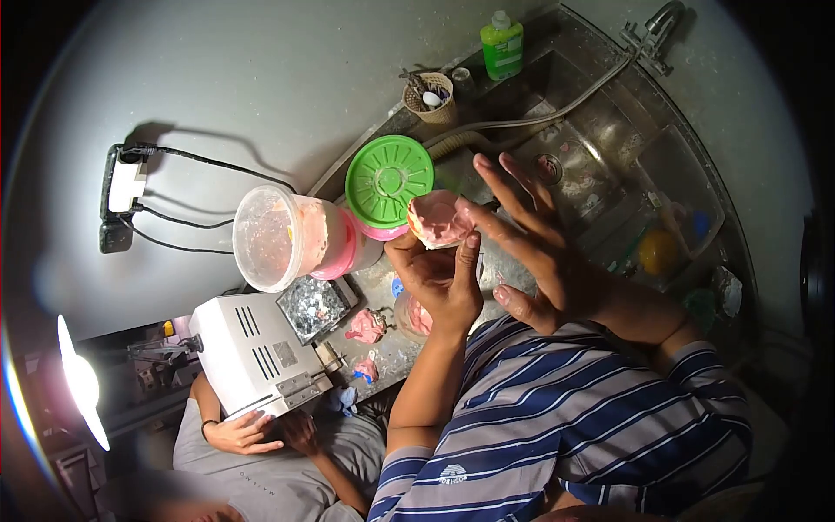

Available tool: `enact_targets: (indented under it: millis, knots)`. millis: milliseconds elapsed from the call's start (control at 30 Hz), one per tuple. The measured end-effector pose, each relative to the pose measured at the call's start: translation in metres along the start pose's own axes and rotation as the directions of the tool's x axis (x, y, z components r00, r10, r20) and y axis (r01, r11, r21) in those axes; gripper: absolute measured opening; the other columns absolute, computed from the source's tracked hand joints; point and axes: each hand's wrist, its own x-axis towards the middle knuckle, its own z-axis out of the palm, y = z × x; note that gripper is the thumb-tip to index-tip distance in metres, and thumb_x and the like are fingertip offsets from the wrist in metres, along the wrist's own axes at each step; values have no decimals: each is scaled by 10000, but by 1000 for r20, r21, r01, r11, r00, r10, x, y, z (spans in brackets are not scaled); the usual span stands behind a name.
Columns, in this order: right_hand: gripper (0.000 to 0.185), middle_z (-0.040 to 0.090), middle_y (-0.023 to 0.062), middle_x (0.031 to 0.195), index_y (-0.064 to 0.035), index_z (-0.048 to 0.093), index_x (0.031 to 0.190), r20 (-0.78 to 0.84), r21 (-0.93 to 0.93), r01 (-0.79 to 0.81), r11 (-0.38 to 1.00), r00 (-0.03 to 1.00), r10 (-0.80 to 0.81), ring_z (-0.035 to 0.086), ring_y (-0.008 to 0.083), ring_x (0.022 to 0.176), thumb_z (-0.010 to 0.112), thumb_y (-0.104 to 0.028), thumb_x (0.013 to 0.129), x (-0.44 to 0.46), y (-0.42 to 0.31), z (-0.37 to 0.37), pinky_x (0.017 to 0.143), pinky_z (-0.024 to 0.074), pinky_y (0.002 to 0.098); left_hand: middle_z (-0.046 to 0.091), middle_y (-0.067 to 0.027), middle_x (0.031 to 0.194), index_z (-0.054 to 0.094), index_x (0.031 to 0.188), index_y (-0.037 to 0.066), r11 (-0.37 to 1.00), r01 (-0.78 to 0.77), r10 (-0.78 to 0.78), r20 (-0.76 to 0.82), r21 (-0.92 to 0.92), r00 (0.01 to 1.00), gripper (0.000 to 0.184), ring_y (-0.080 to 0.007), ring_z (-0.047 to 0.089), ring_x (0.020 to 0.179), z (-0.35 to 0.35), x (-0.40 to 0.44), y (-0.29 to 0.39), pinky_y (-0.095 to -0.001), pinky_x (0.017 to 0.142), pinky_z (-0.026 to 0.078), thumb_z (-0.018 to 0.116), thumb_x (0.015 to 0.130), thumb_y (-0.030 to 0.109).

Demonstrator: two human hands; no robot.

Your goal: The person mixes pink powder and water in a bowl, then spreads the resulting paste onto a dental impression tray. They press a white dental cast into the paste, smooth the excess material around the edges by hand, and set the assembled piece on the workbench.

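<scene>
My left hand (439, 280) grips a small, rounded piece coated in lumpy pink paste (442, 219), with a whitish and yellowish edge. Its fingers and thumb hold the piece from below. The index fingertip of my right hand (541, 252) touches the right side of the pink paste, while its other fingers are spread and hold nothing. Just behind the piece sits a container with a ribbed green lid (390, 181). Below my left hand, partly hidden by the wrist, is a clear cup with pink material (417, 313).
A large clear tub (265, 239) stands left, beside a white machine (257, 352). Pink scraps (365, 325) lie on the counter (396, 357). Behind are a sink (600, 130), green bottle (502, 48) and small basket (429, 96). Another person (270, 487) sits at lower left.
</scene>
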Motion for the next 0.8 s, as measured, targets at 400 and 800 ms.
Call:
enact_targets:
  millis: [400, 800]
  knots:
    - [619, 350, 313, 1472, 180, 347, 1367, -367, 884, 374, 281, 182, 912, 366, 409, 1372, 407, -204, 885, -25, 233, -141, 1155, 310, 463, 547, -267, 1250, 297, 1422, -29, 808, 397, -307, 263, -435, 915, 671, -346, 617, 1099, -26, 0, 15, -495, 912, 529, 664, 915, 210]
    - [476, 511, 220, 1384, 85, 512, 1298, 52, 420, -515, 747, 836, 547, 488, 332, 1291, 442, -176, 907, -67, 271, -135, 1120, 339, 395, 624, -271, 1024, 382, 1342, -75, 566, 629, -440, 449, -533, 778, 695, -350, 675, 766, -27, 0, 21, -431, 652, 580, 688, 879, 343]
